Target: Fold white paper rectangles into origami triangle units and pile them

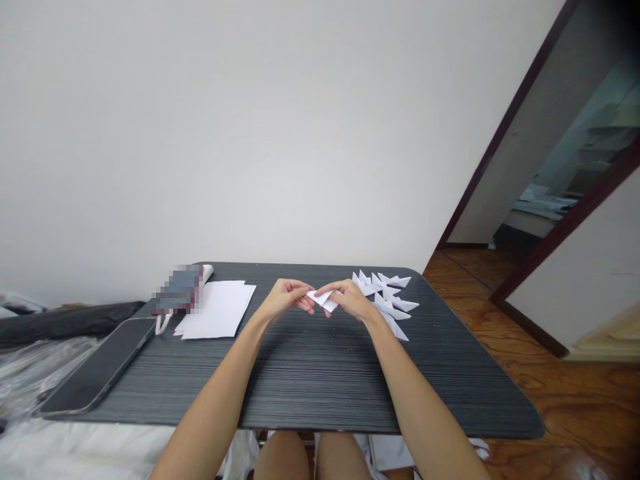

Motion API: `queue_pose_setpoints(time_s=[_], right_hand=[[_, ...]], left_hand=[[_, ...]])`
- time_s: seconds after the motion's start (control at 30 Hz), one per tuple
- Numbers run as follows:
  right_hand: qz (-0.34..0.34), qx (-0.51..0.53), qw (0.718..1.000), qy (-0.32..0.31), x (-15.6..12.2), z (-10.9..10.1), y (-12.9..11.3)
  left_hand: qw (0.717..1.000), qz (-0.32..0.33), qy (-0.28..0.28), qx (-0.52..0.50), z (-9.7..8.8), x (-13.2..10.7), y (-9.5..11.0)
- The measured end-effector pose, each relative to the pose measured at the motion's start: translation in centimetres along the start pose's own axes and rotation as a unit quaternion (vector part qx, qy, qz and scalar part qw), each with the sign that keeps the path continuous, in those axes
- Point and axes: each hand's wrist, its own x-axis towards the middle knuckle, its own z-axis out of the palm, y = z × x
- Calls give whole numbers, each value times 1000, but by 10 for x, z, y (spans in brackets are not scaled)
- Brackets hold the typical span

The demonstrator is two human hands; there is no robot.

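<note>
Both hands are up over the middle of the table (320, 373), meeting at a small piece of folded white paper (327, 304). The left hand (287, 298) has its fingertips closed on the left corner; the right hand (350, 300) pinches the other side, thumb on top and fingers underneath. From here I can see a cluster of pointed paper shapes (399, 303) just beyond the right hand, which cuts across its near side and hides a little of it. Over to the left, a stack of white sheets (217, 310) lies slightly fanned. Beside that sits a dark slab with a reddish edge (177, 290), too blurred to make out, with a white loop (163, 323) by its near end. A phone (103, 367) lies screen up along the table's left side, next to a long black bundle (70, 320) and crumpled clear plastic (47, 360). The far edge is close against the pale wall (300, 133).
</note>
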Motion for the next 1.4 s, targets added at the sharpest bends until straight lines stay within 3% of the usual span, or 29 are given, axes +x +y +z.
queue_pose_setpoints(time_s=[0.23, 0.33, 0.47, 0.63, 0.77, 0.97, 1.17, 1.4], right_hand=[[15, 43, 999, -27, -2, -1, -2], [13, 37, 999, -2, -2, -2, -3], [5, -67, 997, 30, 1, -1, 2], [-67, -198, 976, 66, 3, -1, 8], [-94, -221, 967, 82, 5, 0, 10], [-37, -144, 987, 64, 5, 0, 12], [-25, -65, 994, 78, 7, 2, 13], [-51, -6, 995, 89, 11, 12, 19]], left_hand=[[999, 8, -9, 45, 2, 1, -4], [996, 37, 0, 77, 2, 2, -7], [977, 96, 22, 189, 4, 1, -11], [953, 131, 40, 270, 6, 2, -14], [962, 123, 38, 241, 6, 5, -18], [989, 99, 41, 102, 5, 8, -17], [991, 135, 10, 15, 1, 6, -10], [983, 149, 102, 41, -1, 10, -16]])
